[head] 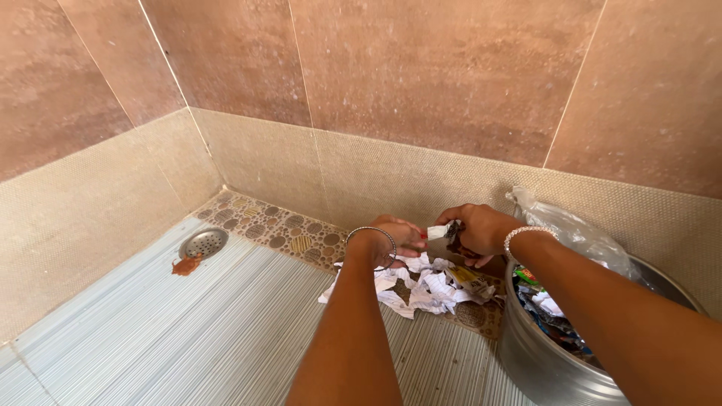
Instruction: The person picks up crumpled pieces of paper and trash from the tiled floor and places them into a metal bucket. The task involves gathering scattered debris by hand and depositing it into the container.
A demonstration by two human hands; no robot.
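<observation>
A: Where's the paper scrap (437,232)?
B: Pinched btwn both hands, above the torn paper pile (421,287) on the floor. Left hand (395,239) grips one end, right hand (477,229) the other w/ a dark wrapper (456,239), beside the steel pot (541,361).

Wall (421,68) tiles mottled reddish-brown w/ pale grout; skirting (361,177) beige w/ fine dotted texture. Floor (188,331) pale blue-grey w/ thin stripes, its border (278,225) brown w/ oval pebble pattern, drain (203,242) silver, orange-brown smear (186,265) next to it. Paper scraps (421,289) mostly white w/ bits of yellow & dark print, pot (541,368) shiny grey steel w/ multicolour wrappers (545,308), bag (571,229) clear, bangles (374,231) silver.
</observation>
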